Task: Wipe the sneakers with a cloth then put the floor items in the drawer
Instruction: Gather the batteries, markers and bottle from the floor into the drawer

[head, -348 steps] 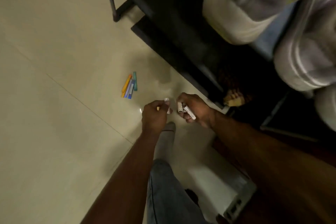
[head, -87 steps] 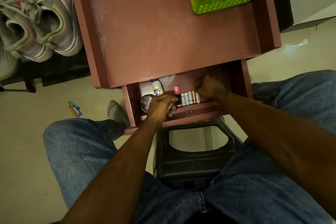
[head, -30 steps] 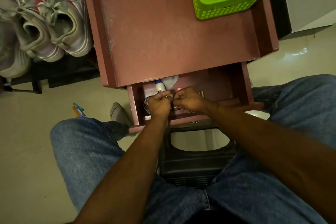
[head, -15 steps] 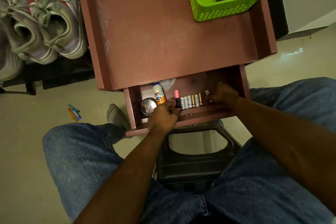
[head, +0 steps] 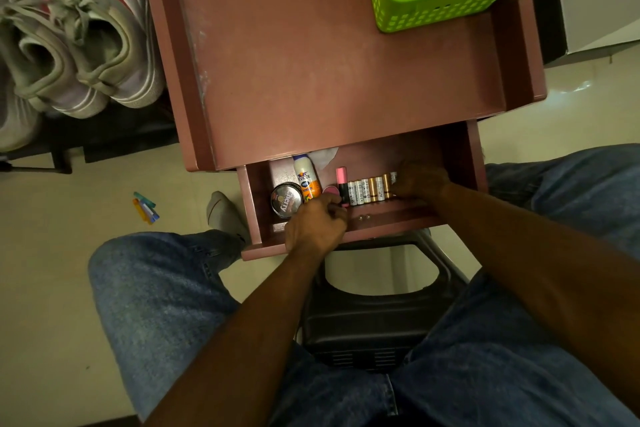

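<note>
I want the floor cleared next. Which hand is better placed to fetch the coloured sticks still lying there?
The left hand, probably. The coloured sticks lie on the floor on the person's left, beyond the left knee, while the right hand is at the batteries on the drawer's right.

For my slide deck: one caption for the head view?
Both hands line up batteries in the open drawer; markers remain on floor.

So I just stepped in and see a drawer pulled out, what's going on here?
A seated person is lining up batteries in the open drawer of a reddish-brown bedside table. The right hand is at the row's right end; the left hand is by a pink lipstick, though what it grips is hidden. Colourful small sticks lie on the floor. The sneakers sit on a rack to the left.
</note>
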